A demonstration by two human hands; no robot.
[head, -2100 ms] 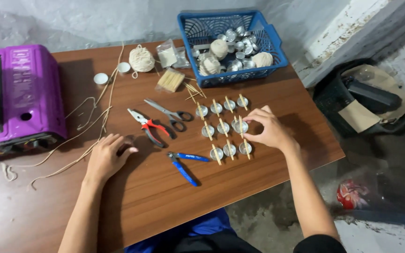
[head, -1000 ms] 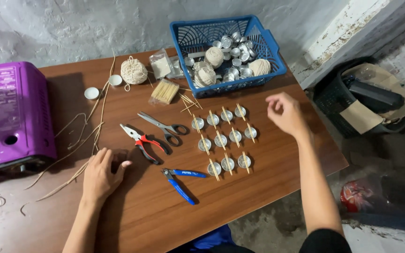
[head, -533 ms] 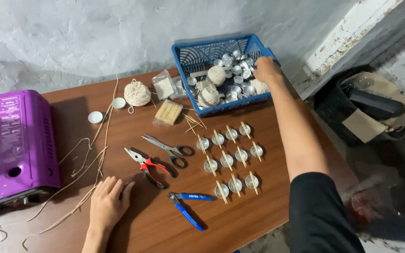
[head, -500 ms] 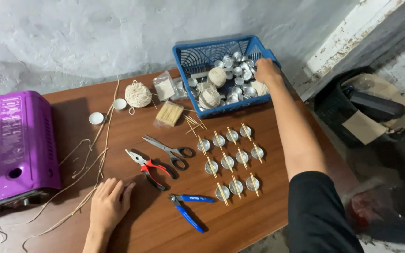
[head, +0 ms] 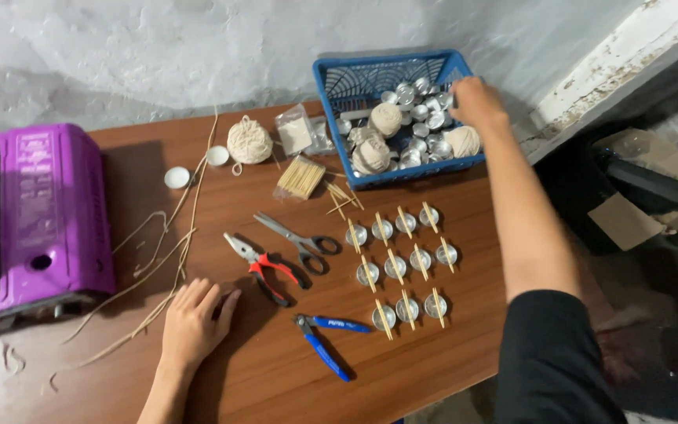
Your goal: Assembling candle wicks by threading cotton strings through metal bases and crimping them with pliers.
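Note:
My right hand (head: 476, 100) reaches into the blue basket (head: 370, 75) at the table's far right, over a heap of small metal cups (head: 425, 118) and balls of string (head: 386, 119); whether its fingers grip anything is hidden. My left hand (head: 195, 318) lies flat on the wooden table (head: 260, 377), fingers apart, beside the red-handled pliers (head: 264, 267). Between the hands stands a grid of metal cups (head: 402, 265), each with a wooden stick laid across it.
Scissors (head: 300, 239), blue-handled cutters (head: 325, 341), a bundle of wooden sticks (head: 301, 177), a ball of string (head: 249, 141), loose string strands (head: 166, 251) and a purple appliance (head: 21, 220) lie on the table. A dark bin (head: 637, 188) sits on the floor at right.
My right hand left the grid of cups and moved up into the blue basket. My left hand stayed flat on the table.

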